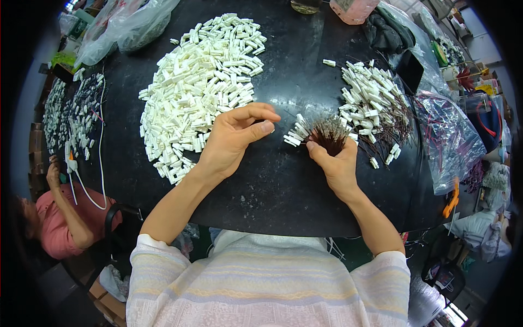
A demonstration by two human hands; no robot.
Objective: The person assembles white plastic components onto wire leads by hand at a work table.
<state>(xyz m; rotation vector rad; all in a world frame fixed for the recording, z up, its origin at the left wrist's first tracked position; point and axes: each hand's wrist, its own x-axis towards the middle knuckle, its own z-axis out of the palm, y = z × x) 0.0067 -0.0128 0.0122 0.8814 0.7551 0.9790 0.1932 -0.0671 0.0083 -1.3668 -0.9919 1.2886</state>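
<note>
My right hand [336, 162] is closed around a bundle of dark brown wires [330, 143], whose silvery metal ends fan out away from me. White plastic connectors [297, 131] lie against the left side of the bundle. To its left, my left hand [235, 137] hovers over the table by the edge of a large pile of white connectors [190, 82]. Its thumb and fingers are curled toward each other in a pinch; whatever is between them, if anything, is too small to make out.
On the right lies a second heap, white connectors with brown wires [376, 98]. Clear plastic bags [449, 133] cover the right edge, and another bag [144, 27] sits far left. Beyond a white cable [102, 125], a co-worker in a pink top [71, 223] works beside more small parts.
</note>
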